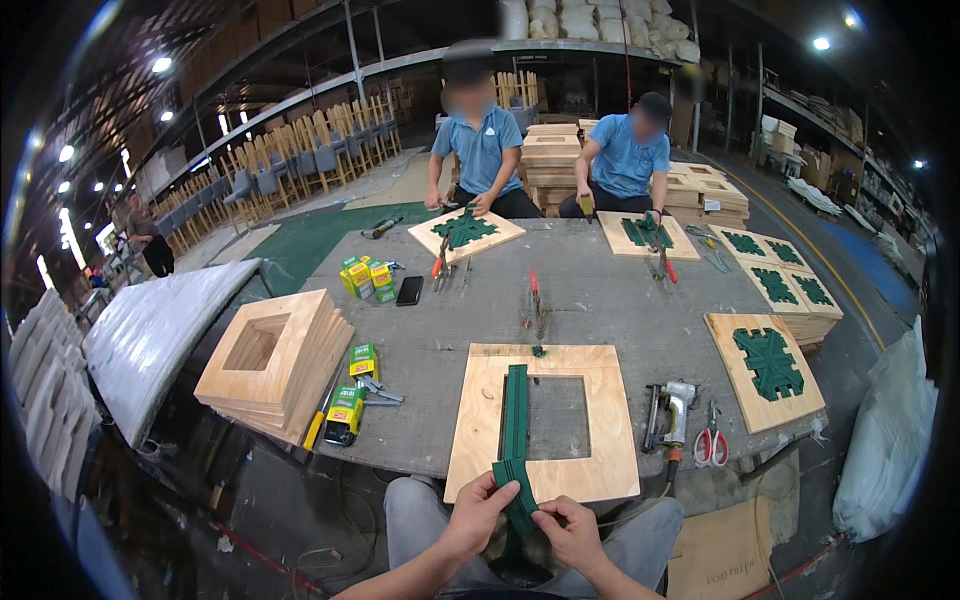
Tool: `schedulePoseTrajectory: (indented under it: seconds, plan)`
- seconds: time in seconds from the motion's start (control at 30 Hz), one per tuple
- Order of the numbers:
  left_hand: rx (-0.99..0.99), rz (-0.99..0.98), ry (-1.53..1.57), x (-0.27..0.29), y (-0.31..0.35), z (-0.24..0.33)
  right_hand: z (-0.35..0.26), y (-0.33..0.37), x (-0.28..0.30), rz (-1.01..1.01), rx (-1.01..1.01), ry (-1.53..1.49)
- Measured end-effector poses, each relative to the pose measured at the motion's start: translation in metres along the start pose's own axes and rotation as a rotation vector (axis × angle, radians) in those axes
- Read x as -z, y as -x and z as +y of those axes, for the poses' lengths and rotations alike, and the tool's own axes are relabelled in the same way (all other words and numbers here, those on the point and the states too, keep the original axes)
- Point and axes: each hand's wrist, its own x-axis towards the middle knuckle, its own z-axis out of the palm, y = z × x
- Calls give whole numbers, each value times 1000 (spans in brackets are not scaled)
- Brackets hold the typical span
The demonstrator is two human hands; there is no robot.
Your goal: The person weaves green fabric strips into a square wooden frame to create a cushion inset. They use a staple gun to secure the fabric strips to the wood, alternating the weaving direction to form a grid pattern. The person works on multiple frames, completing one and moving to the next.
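A square plywood frame (465,440) with a square opening lies in front of me at the table's near edge. A dark green webbing strap (516,420) runs from its far side over the left part of the opening and past its near edge. My left hand (480,515) pinches the strap between thumb and fingers near that edge. Just to the right and lower, my right hand (570,535) grips the strap too. Its loose end hangs toward my lap. A small green scrap (540,351) sits at the frame's far side.
Right of the frame lie a pneumatic staple gun (680,412), scissors (711,445) and a frame with woven green webbing (768,362). At left are stacked frames (270,345) and green-yellow boxes (346,410). Across the grey table (430,330), two people in blue shirts handle similar frames.
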Motion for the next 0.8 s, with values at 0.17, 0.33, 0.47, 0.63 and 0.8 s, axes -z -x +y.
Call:
schedulePoseTrajectory:
  seconds: [0.17, 0.33, 0.47, 0.63, 0.8]
  plan:
    - [-140, 3, -158, -12, 7, 5, 4, -6, 4, -3, -102, -45]
    - [-61, -166, -773, -6, 15, 16, 0, -22, -3, 49, -10, -174]
    - [-220, -179, -575, -7, 10, -10, 6, -17, 12, 24, 73, 17]
    - [-176, -138, -529, 11, 18, -16, -11, -10, -9, 18, 6, -55]
    - [-155, -102, -447, 11, 18, -19, -7, -8, -9, 12, 33, -59]
